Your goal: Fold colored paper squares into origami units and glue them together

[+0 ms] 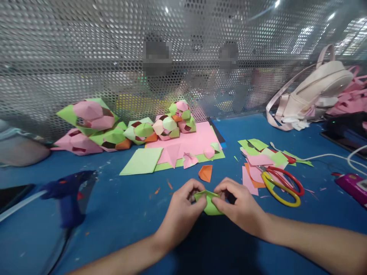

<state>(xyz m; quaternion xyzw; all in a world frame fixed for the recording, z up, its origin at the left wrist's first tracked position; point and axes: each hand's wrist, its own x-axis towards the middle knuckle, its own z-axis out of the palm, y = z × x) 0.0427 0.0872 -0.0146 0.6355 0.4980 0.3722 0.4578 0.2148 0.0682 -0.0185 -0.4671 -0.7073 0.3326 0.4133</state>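
A small folded piece of green paper (209,202) lies low over the blue table (120,214), pinched from both sides. My left hand (183,210) grips its left edge with curled fingers. My right hand (237,204) pinches its right edge, thumb on top. A small orange folded piece (205,172) lies just beyond my hands.
Finished pink and green paper balls (169,124) and larger paper shapes (91,126) line the perforated screen. Flat pink and green sheets (189,147), red and yellow scissors (282,183) on paper scraps, a blue glue gun (71,194), a pink bag (315,91) and cables surround me.
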